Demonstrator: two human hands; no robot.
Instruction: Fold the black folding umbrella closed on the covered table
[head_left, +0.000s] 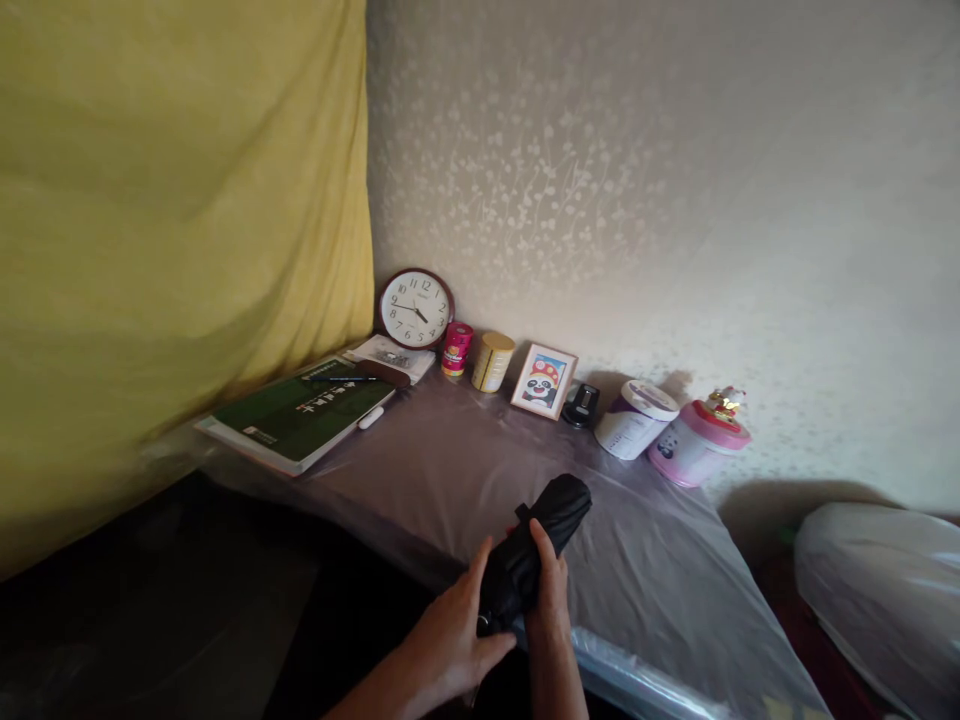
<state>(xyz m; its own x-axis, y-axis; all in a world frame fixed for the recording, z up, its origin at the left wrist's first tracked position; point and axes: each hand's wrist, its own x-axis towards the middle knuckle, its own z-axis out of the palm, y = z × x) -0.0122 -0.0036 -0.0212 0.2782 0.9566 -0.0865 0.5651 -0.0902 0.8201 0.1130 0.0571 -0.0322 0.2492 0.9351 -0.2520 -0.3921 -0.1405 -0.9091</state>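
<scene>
A black folded umbrella (pixel 537 545) is held in both hands above the front edge of the table, tilted up to the right. My left hand (pixel 454 628) holds its lower left end, with the thumb and a finger spread round it. Round the right side of its middle, my right hand (pixel 551 580) is closed, one finger lying along the black fabric. The undersides of both grips are hidden. Behind the umbrella lies the plastic-covered table (pixel 450 470).
Along the wall stand a clock (pixel 416 309), a pink can (pixel 457 350), a yellow tin (pixel 493 363), a framed panda picture (pixel 544 382), a black object (pixel 581 405), and two tubs (pixel 636 420). Left lies a green book (pixel 300 412); a plastic-wrapped bundle (pixel 885 590) sits right.
</scene>
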